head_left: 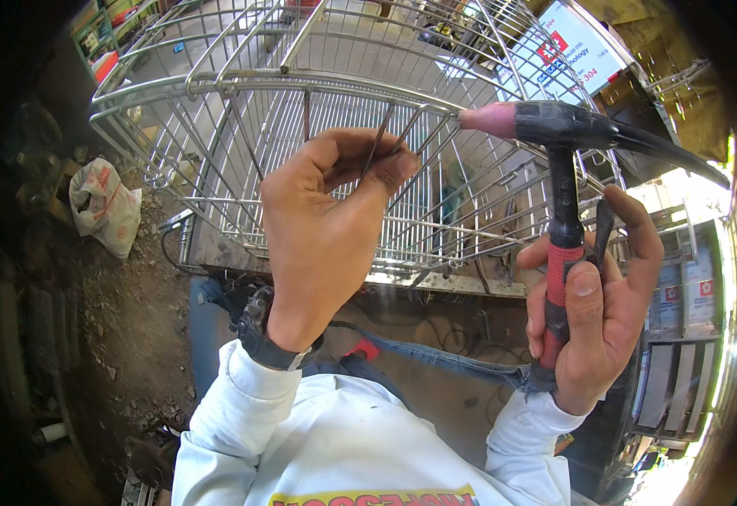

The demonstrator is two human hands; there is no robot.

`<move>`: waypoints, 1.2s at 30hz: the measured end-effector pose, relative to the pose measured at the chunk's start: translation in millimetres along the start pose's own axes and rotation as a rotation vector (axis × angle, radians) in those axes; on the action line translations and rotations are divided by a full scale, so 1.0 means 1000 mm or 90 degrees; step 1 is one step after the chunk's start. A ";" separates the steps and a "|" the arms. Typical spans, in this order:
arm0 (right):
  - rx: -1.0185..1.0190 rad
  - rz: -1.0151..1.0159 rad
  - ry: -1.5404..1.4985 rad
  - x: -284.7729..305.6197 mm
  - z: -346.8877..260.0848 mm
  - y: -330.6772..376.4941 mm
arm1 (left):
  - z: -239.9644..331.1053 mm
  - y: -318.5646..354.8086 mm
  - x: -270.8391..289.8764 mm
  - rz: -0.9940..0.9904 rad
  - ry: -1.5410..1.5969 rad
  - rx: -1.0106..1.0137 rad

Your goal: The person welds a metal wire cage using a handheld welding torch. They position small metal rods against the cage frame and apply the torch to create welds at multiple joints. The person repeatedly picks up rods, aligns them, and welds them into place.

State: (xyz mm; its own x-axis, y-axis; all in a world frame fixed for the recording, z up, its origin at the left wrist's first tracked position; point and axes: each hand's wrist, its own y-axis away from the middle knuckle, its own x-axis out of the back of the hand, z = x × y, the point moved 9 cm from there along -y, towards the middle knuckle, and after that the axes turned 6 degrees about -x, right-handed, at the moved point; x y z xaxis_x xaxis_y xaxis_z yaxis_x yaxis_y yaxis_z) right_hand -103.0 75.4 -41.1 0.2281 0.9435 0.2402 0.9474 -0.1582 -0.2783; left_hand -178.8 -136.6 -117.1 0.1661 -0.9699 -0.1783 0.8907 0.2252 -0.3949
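A TIG welding torch (564,194) with a pink ceramic cup, black head and red-and-black handle is gripped in my right hand (608,316). Its cup points left, close to the upper rim of a wire basket (242,82) made of shiny metal rods. My left hand (326,211) pinches a short, thin dark metal rod (375,145) between thumb and fingertips at the basket's near side. The rod leans up toward the rim; whether it touches the rim is hard to make out. A black watch circles my left wrist.
The basket rests on a worktable (503,282). Torch cable (436,356) sags below my right hand. A white plastic bag (105,207) sits on the dirt floor at left. A printed white-and-blue sheet (570,51) lies beyond the basket, and a rack (680,371) stands at right.
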 end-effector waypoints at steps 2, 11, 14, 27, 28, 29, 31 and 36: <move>0.027 0.002 0.023 -0.001 -0.003 0.003 | 0.003 0.000 0.000 -0.004 -0.023 -0.008; 0.102 0.025 0.148 -0.005 -0.012 0.009 | 0.004 -0.001 -0.001 -0.007 -0.027 -0.036; 0.139 0.032 0.171 -0.009 -0.014 0.014 | 0.004 -0.001 -0.001 -0.011 -0.027 -0.032; 0.181 0.054 0.192 -0.009 -0.009 0.018 | -0.008 -0.002 -0.001 0.011 0.143 -0.017; 0.179 0.054 0.180 -0.010 -0.008 0.018 | -0.010 -0.002 -0.002 0.014 0.131 -0.018; 0.177 0.055 0.168 -0.010 -0.009 0.018 | -0.010 -0.002 -0.002 0.014 0.120 -0.019; 0.206 0.056 0.183 -0.008 -0.007 0.019 | -0.001 -0.003 -0.001 0.011 0.019 -0.023; 0.190 0.074 0.101 -0.001 -0.009 0.020 | -0.010 -0.001 -0.001 0.002 0.053 0.017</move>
State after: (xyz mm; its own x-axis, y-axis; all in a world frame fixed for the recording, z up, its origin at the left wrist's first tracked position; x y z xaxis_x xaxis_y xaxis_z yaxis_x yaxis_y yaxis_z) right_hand -82.0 68.5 -38.8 0.3852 0.8632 0.3264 0.8108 -0.1476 -0.5665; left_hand -184.0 -134.7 -125.3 0.1338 -0.9579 -0.2540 0.9012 0.2243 -0.3709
